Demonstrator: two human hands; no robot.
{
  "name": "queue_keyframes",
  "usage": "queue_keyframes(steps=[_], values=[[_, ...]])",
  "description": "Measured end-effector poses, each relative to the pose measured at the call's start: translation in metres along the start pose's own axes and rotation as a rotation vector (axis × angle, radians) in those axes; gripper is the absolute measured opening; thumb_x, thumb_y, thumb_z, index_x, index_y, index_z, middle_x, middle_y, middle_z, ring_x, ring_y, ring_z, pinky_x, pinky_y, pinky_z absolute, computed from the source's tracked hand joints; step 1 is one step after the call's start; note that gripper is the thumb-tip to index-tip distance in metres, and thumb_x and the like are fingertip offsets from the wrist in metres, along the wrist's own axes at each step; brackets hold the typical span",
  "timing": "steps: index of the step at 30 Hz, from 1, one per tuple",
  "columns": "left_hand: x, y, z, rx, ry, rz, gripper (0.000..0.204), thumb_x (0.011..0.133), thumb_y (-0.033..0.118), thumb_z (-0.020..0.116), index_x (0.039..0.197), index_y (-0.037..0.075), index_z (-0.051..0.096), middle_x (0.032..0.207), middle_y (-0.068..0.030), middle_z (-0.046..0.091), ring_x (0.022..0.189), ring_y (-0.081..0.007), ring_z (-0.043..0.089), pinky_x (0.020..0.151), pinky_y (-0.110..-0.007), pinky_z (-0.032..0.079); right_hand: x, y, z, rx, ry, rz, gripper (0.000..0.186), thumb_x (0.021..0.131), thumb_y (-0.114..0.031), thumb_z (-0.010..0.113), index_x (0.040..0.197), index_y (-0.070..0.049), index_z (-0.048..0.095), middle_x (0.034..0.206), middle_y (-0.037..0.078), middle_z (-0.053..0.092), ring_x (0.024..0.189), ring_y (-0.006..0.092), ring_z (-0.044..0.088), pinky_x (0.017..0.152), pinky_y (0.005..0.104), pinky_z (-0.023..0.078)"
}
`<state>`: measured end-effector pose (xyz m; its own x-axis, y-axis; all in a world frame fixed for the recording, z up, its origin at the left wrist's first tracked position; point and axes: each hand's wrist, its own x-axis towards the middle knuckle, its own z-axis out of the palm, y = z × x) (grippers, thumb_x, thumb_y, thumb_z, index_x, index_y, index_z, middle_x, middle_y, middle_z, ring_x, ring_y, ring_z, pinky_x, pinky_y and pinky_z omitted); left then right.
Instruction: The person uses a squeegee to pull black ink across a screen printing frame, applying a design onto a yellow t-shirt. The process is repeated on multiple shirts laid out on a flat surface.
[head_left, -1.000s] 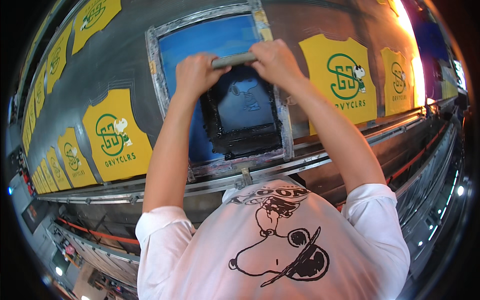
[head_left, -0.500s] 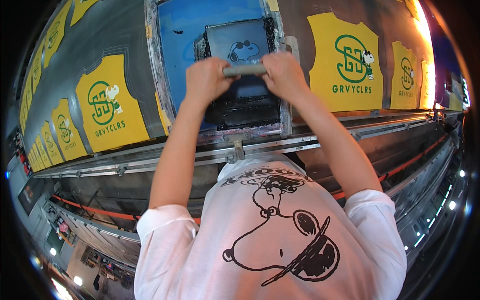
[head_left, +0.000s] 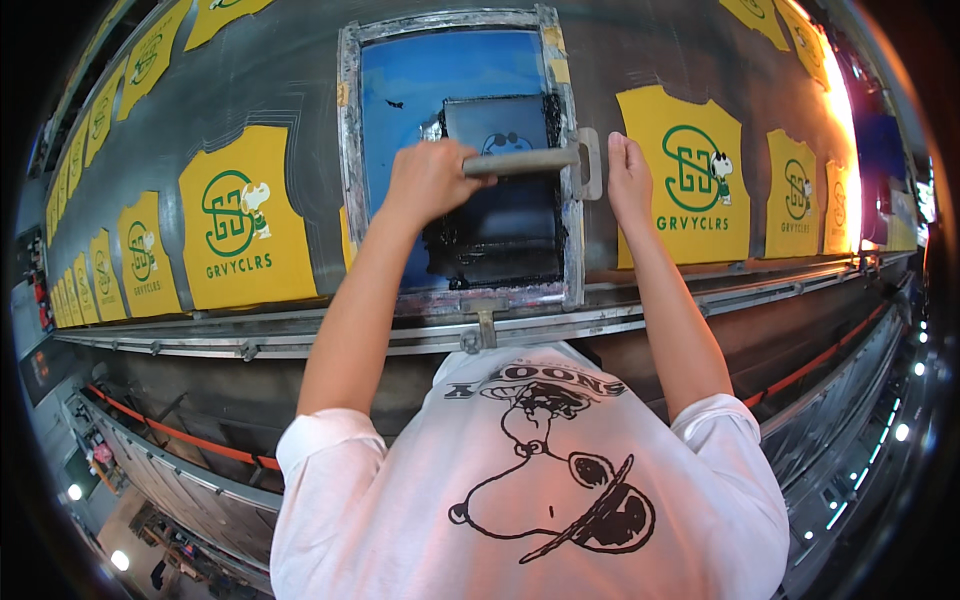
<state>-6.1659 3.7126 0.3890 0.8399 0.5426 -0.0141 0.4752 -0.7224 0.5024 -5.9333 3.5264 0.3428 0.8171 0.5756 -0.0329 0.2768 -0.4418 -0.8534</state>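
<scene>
A worker in a white printed T-shirt (head_left: 545, 500) stands over a screen frame (head_left: 573, 240) on a long dark printing table (head_left: 320, 70), the right hand (head_left: 630, 185) having just come off the squeegee (head_left: 525, 162) that both hands gripped half a second earlier. The left hand (head_left: 435, 180) alone stays wrapped round the left end of the handle, fingers curled; the right, its fingers extended and together, appears to hold nothing and is poised just right of a metal bracket (head_left: 594, 185) at the frame's side. The change suggests a pause in the two-handed stroke, with the left hand now keeping the tool in place. The squeegee lies over the middle of the blue mesh (head_left: 410, 75), beyond a band of black ink (head_left: 520, 275) at the near end; whether its blade touches the mesh cannot be told. Its long axis runs crosswise, nearly parallel to the frame's near edge, the right end pointing toward the bracket and set slightly farther from the worker. Yellow garment panels (head_left: 245, 215) flank the frame.
</scene>
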Motion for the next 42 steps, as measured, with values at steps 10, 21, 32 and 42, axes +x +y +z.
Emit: queue_keyframes(steps=[10,21,32,42], values=[[0.081,-0.033,-0.001,-0.114,-0.220,0.002,0.034,0.087,0.030,0.074,0.118,0.017,0.074,0.102,-0.0140,0.074,0.099,-0.0378,0.069,0.085,-0.046,0.054,0.020,0.044,0.052,0.251,-0.039,0.269,0.037,0.101,-0.028,0.062,0.116,0.005,0.068,0.098,0.014,0.073,0.085,0.0216,0.068,0.081,0.0323,0.052],[-0.151,0.046,0.084,0.085,-0.048,0.147,0.074,0.067,0.003,0.076,0.139,0.015,0.060,0.144,-0.0065,0.059,0.136,-0.0287,0.052,0.112,-0.049,0.036,0.011,0.035,0.042,0.142,0.077,0.004,0.035,0.095,-0.029,0.066,0.109,0.002,0.070,0.101,0.023,0.074,0.097,0.0377,0.072,0.084,0.0440,0.054],[-0.150,0.090,0.045,0.143,-0.063,-0.144,0.068,0.068,-0.004,0.076,0.133,0.010,0.063,0.138,-0.0117,0.064,0.133,-0.0317,0.056,0.113,-0.048,0.034,-0.019,-0.025,0.036,0.255,0.079,0.122,0.033,0.091,-0.028,0.067,0.108,-0.001,0.061,0.082,0.023,0.069,0.082,0.0438,0.069,0.071,0.0535,0.052],[-0.140,0.094,0.046,0.233,-0.184,-0.324,0.057,0.069,-0.006,0.073,0.124,0.007,0.068,0.127,-0.0131,0.070,0.123,-0.0359,0.062,0.107,-0.046,0.043,-0.055,0.058,-0.035,0.582,-0.299,-0.006,0.039,0.093,-0.020,0.073,0.123,0.002,0.063,0.095,0.016,0.069,0.088,0.0282,0.069,0.078,0.0389,0.054]])
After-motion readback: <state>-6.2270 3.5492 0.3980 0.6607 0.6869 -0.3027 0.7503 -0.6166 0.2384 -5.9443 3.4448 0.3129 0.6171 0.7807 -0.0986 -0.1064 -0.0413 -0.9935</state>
